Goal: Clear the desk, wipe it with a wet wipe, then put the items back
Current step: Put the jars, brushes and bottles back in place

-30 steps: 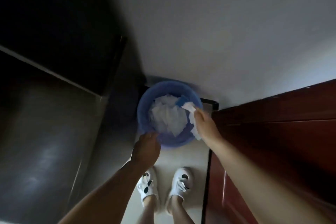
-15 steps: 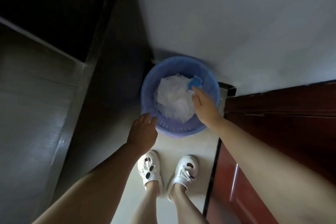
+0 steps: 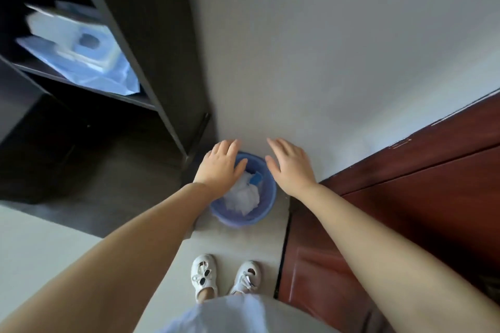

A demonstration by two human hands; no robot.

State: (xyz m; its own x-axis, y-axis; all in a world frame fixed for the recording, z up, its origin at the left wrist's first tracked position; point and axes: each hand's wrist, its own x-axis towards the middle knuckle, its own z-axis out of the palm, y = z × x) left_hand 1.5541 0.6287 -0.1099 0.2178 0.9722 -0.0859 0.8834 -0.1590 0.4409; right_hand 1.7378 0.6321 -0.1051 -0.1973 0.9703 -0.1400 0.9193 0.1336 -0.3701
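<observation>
— Blue plastic, that bin (image 3: 266, 204). Where does it stand?

— On the pale floor (image 3: 238, 240), in the corner where the white wall (image 3: 324, 48) meets the dark shelf (image 3: 151, 43), with the red-brown door (image 3: 405, 197) just to its right.

— And the wipes?

— White crumpled wipes (image 3: 242, 197) lie inside the bin, filling most of it. A small blue scrap (image 3: 256, 178) sits on top of the heap, toward the far rim. Which of the white pieces is the wet wipe from the desk, I cannot tell.

— The hands?

— Both above the bin, palms down, holding nothing. The left hand (image 3: 220, 163) is spread flat with its fingers apart, covering the bin's left far edge from this angle. The right hand (image 3: 290, 165) is spread the same way, over the right far edge and the foot of the wall. Whether either one touches the rim is not clear.

— Anything around them?

— Two bare forearms reach in from below. Between them, two white shoes (image 3: 205, 276) stand on the floor, toes toward the bin, and a bit of light blue cloth (image 3: 216, 313) shows at the bottom edge.

— And the shelf?

— On one board, at upper left, a blue and white packet (image 3: 86, 54) lies blurred; what it holds is unreadable.
</observation>
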